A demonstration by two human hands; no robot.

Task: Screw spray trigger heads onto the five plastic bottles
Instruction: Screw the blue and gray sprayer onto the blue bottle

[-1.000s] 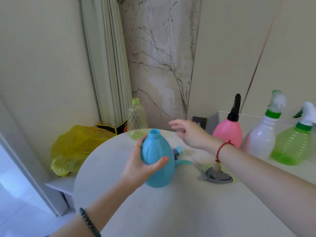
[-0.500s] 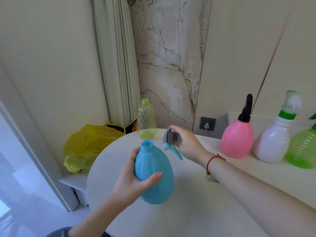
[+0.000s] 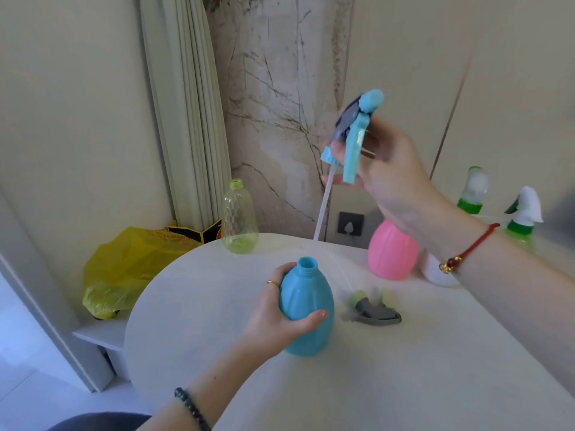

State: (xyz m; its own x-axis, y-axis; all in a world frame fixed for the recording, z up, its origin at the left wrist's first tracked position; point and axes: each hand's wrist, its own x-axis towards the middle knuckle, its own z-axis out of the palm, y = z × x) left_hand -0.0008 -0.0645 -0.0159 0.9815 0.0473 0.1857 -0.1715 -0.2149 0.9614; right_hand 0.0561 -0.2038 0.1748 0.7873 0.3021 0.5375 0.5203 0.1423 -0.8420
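My left hand (image 3: 273,315) grips the open-necked blue bottle (image 3: 306,309), which stands upright on the white table (image 3: 404,384). High above and to the right, my right hand (image 3: 389,172) holds the blue and grey trigger head (image 3: 354,135), with its clear dip tube (image 3: 322,209) hanging down toward the table. A grey and green trigger head (image 3: 371,309) lies on the table right of the blue bottle. An uncapped clear green bottle (image 3: 239,217) stands at the table's far edge. The pink bottle (image 3: 392,253) is partly hidden by my right arm.
A white bottle (image 3: 471,194) and a green bottle (image 3: 522,219), both with trigger heads, stand at the right behind my arm. A yellow plastic bag (image 3: 124,269) lies on a low ledge left of the table. A curtain (image 3: 186,119) hangs behind.
My right hand picked the blue trigger head off the table and raised it high, so the dip tube now hangs free. My left hand kept hold of the blue bottle.
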